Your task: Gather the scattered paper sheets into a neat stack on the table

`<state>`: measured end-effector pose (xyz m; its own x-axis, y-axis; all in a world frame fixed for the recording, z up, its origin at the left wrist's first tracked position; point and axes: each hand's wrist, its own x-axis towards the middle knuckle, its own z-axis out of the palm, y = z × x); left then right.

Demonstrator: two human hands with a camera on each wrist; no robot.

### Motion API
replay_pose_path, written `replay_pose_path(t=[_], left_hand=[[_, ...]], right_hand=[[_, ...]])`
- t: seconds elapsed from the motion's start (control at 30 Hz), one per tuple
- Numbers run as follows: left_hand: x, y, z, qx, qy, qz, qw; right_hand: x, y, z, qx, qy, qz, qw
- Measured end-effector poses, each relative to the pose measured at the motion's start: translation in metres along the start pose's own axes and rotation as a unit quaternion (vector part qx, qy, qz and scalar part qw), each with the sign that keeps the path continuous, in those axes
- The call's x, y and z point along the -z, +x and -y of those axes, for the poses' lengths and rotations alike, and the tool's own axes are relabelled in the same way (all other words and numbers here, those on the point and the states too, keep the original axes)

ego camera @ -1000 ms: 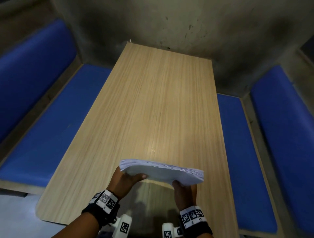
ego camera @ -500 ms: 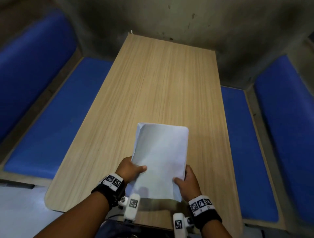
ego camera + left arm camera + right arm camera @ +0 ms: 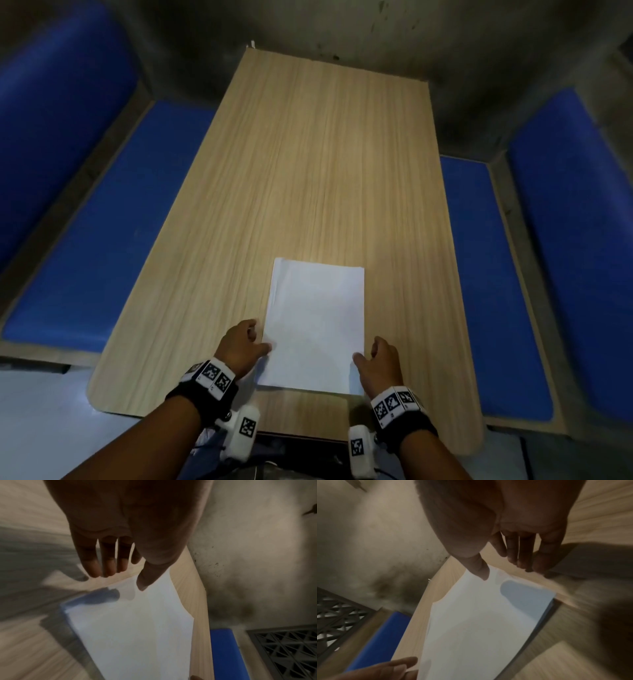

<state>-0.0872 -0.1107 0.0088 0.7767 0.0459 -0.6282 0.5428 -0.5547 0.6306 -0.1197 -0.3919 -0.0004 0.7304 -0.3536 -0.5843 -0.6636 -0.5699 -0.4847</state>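
Note:
A neat white paper stack [image 3: 315, 325] lies flat on the wooden table [image 3: 308, 154], near its front edge. My left hand [image 3: 241, 346] sits beside the stack's left edge, fingers relaxed, thumb tip reaching the paper's margin. My right hand [image 3: 380, 363] mirrors it at the right edge. In the left wrist view the stack [image 3: 133, 628] lies below my left hand [image 3: 123, 580], whose fingers are straight and hold nothing. The right wrist view shows the stack [image 3: 484, 622] under my right hand [image 3: 503, 572], its thumb just over one corner. Whether either thumb presses the paper is unclear.
Blue padded benches run along the left [image 3: 102, 240] and right [image 3: 479, 274] of the table. A grey concrete wall [image 3: 342, 27] closes the far end. A metal grille [image 3: 283, 653] shows beyond the bench. The rest of the tabletop is bare wood.
The stack, held up off the table by both hands a second ago, was laid flat and now rests on the table. Both hands have let go and slid out to its sides.

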Motion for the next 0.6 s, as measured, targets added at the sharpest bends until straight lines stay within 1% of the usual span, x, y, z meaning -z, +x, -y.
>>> replay_pose_path(t=[0.1,0.17,0.27,0.47,0.57,0.6], left_hand=[[-0.001,-0.011,0.008,-0.021,0.076,0.037,0.996],[-0.007,-0.015,0.009,-0.041,0.102,0.047,0.993],[-0.012,-0.016,0.007,-0.072,0.107,0.033,0.991],[-0.01,-0.012,0.007,-0.078,0.116,0.029,0.99],[-0.007,-0.008,0.007,-0.072,0.103,0.029,0.992],[-0.003,-0.006,0.006,-0.063,0.097,0.026,0.993]], right_hand=[[-0.003,-0.007,-0.006,0.024,-0.019,0.039,0.999],[-0.005,-0.009,-0.004,0.045,-0.016,0.056,0.997],[-0.005,-0.006,0.0,0.051,-0.015,0.065,0.996],[-0.001,0.002,-0.004,0.039,0.0,0.089,0.995],[0.008,-0.002,0.003,0.042,0.004,0.083,0.996],[0.011,-0.001,0.003,0.032,0.004,0.081,0.996]])
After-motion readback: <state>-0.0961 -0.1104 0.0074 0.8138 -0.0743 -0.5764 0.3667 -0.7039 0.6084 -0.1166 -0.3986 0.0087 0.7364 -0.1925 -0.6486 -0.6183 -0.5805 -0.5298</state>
